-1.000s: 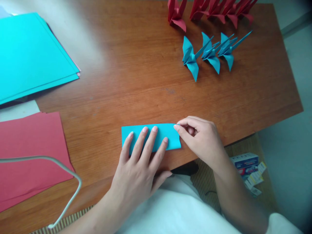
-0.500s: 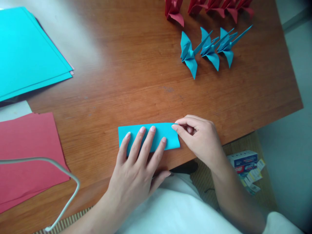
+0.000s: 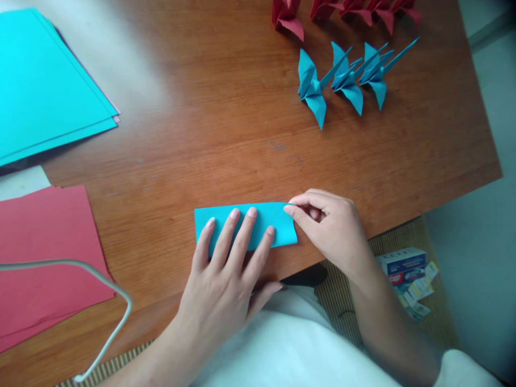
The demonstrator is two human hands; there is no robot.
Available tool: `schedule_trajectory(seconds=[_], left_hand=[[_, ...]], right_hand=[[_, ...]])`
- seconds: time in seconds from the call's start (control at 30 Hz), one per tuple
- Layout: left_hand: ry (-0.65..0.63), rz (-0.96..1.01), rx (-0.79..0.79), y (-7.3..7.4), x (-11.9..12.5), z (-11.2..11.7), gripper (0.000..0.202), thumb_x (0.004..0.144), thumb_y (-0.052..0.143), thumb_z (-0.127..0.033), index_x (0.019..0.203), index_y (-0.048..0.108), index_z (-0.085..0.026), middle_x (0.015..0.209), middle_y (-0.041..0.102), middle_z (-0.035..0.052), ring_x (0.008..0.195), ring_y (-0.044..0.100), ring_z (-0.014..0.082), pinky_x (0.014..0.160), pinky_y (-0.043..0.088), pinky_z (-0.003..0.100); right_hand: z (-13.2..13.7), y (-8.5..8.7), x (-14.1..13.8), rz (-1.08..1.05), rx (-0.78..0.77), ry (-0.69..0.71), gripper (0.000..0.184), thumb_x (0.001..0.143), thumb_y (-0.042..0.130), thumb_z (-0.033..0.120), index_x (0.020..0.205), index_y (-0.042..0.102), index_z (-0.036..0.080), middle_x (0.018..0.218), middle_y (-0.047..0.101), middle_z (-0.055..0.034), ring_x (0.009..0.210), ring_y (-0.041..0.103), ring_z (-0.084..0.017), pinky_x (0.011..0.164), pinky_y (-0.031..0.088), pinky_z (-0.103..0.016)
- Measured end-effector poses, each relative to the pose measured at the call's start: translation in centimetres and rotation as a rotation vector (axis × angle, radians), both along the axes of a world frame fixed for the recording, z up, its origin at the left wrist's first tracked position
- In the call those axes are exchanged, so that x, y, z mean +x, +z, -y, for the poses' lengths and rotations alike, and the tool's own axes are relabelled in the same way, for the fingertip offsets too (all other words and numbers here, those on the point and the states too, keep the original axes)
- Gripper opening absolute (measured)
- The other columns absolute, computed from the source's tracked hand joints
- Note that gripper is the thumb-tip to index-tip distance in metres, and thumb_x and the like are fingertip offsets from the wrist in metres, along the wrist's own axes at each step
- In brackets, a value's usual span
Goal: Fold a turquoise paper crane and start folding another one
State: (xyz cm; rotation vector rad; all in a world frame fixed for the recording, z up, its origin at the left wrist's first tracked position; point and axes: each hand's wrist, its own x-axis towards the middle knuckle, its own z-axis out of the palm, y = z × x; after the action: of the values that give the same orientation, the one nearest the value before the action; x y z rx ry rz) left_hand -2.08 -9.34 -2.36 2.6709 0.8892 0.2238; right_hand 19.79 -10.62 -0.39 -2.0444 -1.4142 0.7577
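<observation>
A folded blue paper strip lies near the front edge of the wooden table. My left hand rests flat on it, fingers spread and stretched over its left and middle part. My right hand is closed in a pinch at the strip's upper right corner, thumb and forefinger on the paper's edge.
Three blue paper cranes stand at the back right, with several red cranes behind them. A stack of blue sheets lies at the far left, red sheets below it. A white cable loops over the red sheets. Small boxes lie on the floor at right.
Both hands and the strip stay almost as they were. The view has shifted slightly, so everything sits a little further left and up.
</observation>
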Motion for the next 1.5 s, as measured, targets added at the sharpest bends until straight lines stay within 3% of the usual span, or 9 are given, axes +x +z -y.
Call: schedule_trajectory(seconds=[0.6,0.87,1.23,1.5], left_hand=[[-0.008,0.001,-0.01,-0.03,-0.08,0.02,0.078,0.09,0.059,-0.065,0.152,0.047,-0.02,0.164,0.033,0.0183,0.152,0.03,0.042,0.124,0.017,0.062],[-0.023,0.0,-0.005,0.62,-0.38,-0.53,0.08,0.094,0.048,-0.07,0.151,0.048,-0.014,0.164,0.036,0.0137,0.152,0.032,0.0357,0.127,0.018,0.054],[-0.056,-0.088,0.029,0.47,-0.43,-0.25,0.078,0.097,0.042,-0.067,0.157,0.038,-0.017,0.167,0.029,0.015,0.155,0.024,0.0382,0.125,0.018,0.059],[-0.048,-0.051,0.037,0.2,-0.37,-0.27,0.074,0.096,0.048,-0.065,0.154,0.044,-0.02,0.165,0.033,0.0166,0.154,0.027,0.0403,0.123,0.021,0.061]], right_hand=[[-0.06,0.07,0.07,0.012,0.0,0.018,0.012,0.09,0.068,0.021,0.079,0.071,0.022,0.074,0.067,0.0022,0.065,0.054,-0.013,0.064,0.042,-0.028],[0.21,0.12,0.24,0.067,-0.008,0.04,0.011,0.09,0.069,0.021,0.08,0.071,0.023,0.072,0.066,0.0034,0.061,0.05,-0.012,0.06,0.04,-0.028],[0.4,-0.02,0.19,0.101,0.007,0.046,0.012,0.091,0.07,0.024,0.079,0.069,0.023,0.07,0.063,0.0048,0.061,0.05,-0.01,0.059,0.04,-0.026],[0.26,0.16,0.21,0.105,0.007,0.074,0.011,0.092,0.068,0.023,0.081,0.07,0.022,0.074,0.065,0.0038,0.062,0.051,-0.01,0.06,0.041,-0.026]])
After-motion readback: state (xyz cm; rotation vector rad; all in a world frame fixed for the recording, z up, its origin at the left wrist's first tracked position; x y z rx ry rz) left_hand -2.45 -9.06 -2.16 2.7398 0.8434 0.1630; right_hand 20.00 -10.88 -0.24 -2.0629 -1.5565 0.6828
